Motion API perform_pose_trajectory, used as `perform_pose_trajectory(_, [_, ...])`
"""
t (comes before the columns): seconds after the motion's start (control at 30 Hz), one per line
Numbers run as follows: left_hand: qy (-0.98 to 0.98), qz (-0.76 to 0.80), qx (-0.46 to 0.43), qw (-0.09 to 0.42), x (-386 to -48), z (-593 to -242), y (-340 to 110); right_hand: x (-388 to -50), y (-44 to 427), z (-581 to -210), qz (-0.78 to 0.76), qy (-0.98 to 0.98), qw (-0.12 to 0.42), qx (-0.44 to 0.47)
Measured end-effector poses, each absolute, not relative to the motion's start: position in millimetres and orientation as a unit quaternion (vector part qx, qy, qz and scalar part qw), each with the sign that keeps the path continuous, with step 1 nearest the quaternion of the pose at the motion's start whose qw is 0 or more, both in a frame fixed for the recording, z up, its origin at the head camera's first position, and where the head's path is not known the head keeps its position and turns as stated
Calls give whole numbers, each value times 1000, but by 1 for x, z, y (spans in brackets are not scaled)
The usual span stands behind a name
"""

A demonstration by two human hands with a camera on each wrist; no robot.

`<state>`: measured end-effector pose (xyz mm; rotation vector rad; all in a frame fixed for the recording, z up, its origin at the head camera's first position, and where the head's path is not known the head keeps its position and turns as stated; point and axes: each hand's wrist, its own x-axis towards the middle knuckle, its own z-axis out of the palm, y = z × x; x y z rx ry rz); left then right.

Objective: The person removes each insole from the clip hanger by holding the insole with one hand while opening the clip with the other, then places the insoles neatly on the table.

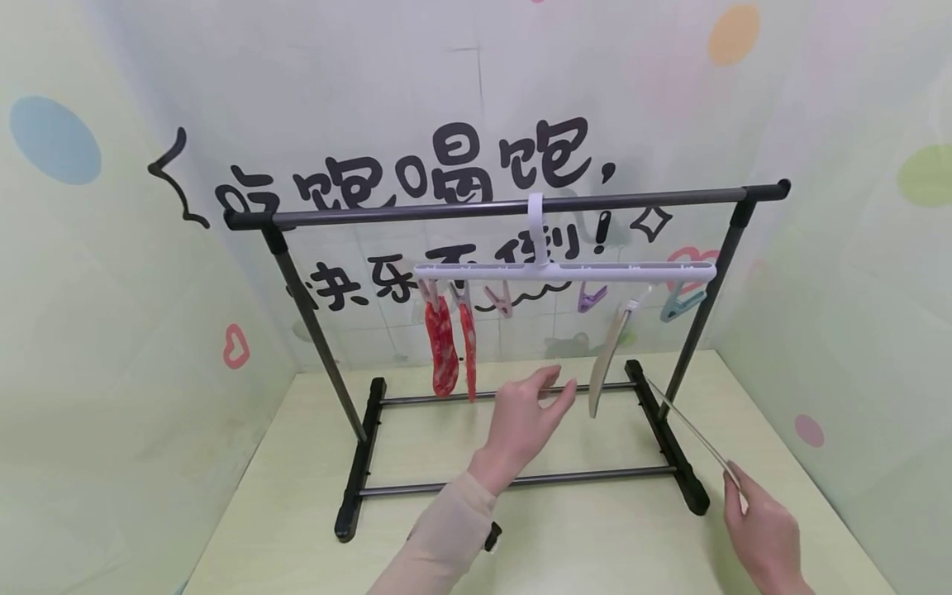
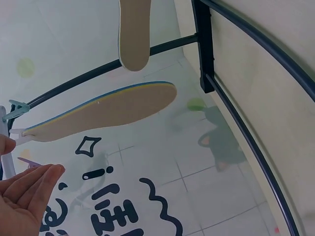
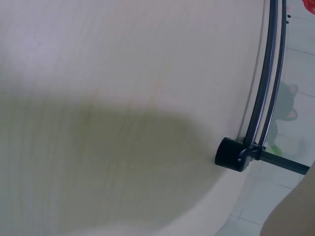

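A tan insole (image 1: 608,359) with a blue and yellow edge layer hangs from a pale clip (image 1: 632,304) on the white hanger (image 1: 476,271). My left hand (image 1: 524,421) is raised just left of this insole, thumb and fingers apart, holding nothing; the left wrist view also shows it beside the hanger. My right hand (image 1: 766,525), low at the right, pinches one end of a second insole (image 1: 692,427), seen nearly edge-on in the head view. In the left wrist view, this second insole (image 2: 135,34) points down from the top edge.
The hanger hooks over a black rack's top bar (image 1: 387,213). Two red-and-white patterned pieces (image 1: 442,347) hang at its left. Bare clips include a pink one (image 1: 500,299), a purple one (image 1: 591,297) and a teal one (image 1: 680,303). The rack's foot (image 1: 669,446) stands near my right hand.
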<state>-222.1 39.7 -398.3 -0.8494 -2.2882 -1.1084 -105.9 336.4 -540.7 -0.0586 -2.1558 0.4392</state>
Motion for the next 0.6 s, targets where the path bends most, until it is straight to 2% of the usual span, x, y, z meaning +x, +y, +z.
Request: perform_pose_trajectory(0.6, [-844, -417, -266, 207, -214, -412, 17, -79, 360, -554, 150, -870, 462, -78])
